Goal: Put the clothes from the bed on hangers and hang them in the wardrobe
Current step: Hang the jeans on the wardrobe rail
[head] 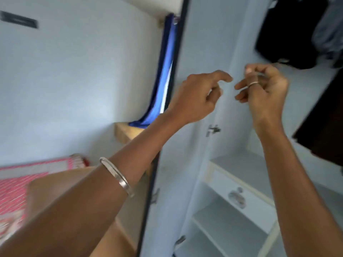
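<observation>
Clothes (pixel 289 32): dark ones hang upper right inside wardrobe (pixel 239 164); none visible on bed (pixel 22 184), lower left. Left hand (pixel 198 95) raised, fingers loosely curled, holding nothing. Right hand (pixel 263 89) curled, maybe pinching something thin, blur, cannot tell. Hanging seems mostly done.

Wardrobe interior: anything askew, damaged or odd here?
Nothing looks damaged or spilled. Dark clothes hang at the wardrobe's upper right, and its shelves are bare. Both hands, left and right, are raised with curled fingers; blur hides any hanger.
</observation>
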